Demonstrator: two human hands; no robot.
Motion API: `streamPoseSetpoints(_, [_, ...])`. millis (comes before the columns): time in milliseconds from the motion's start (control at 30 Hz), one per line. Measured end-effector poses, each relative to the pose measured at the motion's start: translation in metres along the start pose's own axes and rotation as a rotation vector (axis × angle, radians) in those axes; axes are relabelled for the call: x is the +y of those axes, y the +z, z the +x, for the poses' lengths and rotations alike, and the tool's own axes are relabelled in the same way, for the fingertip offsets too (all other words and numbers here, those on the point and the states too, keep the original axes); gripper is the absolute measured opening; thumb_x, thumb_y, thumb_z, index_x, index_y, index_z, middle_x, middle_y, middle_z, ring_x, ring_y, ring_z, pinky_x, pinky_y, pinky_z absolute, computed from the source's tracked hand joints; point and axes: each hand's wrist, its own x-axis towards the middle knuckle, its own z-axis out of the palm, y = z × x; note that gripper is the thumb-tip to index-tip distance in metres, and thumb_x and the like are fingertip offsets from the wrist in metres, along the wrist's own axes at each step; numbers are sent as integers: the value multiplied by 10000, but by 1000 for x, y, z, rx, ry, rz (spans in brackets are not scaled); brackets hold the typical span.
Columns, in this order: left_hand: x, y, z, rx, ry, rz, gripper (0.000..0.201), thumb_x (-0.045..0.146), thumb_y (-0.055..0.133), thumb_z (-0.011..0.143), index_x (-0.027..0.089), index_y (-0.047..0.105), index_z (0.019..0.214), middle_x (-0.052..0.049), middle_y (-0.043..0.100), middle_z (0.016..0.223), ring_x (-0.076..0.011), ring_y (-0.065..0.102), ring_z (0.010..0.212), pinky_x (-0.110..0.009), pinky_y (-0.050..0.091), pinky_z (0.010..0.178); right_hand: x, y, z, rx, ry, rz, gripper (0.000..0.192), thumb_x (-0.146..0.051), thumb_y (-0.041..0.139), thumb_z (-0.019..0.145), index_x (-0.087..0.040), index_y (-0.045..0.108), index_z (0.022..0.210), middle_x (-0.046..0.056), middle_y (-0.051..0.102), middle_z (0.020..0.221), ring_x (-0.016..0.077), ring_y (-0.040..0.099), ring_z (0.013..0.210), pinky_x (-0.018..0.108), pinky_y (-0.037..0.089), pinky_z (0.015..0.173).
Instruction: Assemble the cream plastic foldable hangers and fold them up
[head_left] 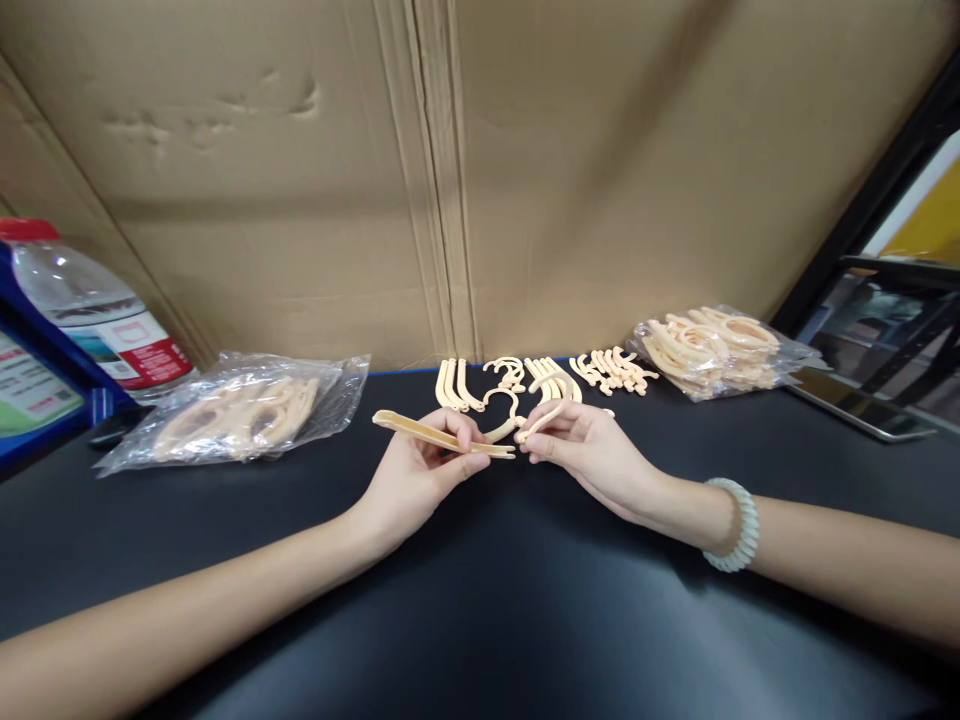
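My left hand (420, 468) is closed around a long beige plastic hanger arm (414, 427). Its slotted end points right, toward my other hand. Between finger and thumb, my right hand (604, 458) pinches a curved beige hanger hook (541, 421). The two held pieces are close together, and I cannot tell whether they touch. Just behind the gap between my hands is another rounded hook-shaped piece (501, 398), partly hidden by my fingers. Beyond it, loose hanger arms (450, 384) lie side by side, with more arms (551, 375) farther right, partly covered by the held hook.
Small curved hooks (611, 370) lie in a row at the back right. Clear bags of beige parts stand at left (247, 415) and right (709, 350). Bottles (112, 320) are far left, a tablet-like slab (862, 400) far right. Cardboard (315, 200) walls the black table's (480, 610) back.
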Motion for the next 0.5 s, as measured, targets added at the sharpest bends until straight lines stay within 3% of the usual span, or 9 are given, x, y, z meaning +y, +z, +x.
streamPoseSetpoints(167, [0, 1, 1, -6, 49, 24, 223, 179, 704, 737, 186, 495, 658, 14, 569, 738, -151, 584, 786, -283, 473, 734, -2, 2, -1, -140, 94, 49, 191, -319, 750, 761, -166, 654, 824, 58, 656, 983, 173, 638, 935, 298, 560, 759])
streamPoseSetpoints(500, [9, 2, -6, -65, 203, 219, 219, 158, 654, 783, 181, 524, 609, -23, 588, 771, -174, 603, 780, -309, 491, 728, -3, 1, -2, -182, 100, -10, 234, -342, 746, 772, -150, 621, 817, 39, 684, 821, 143, 690, 753, 273, 554, 712])
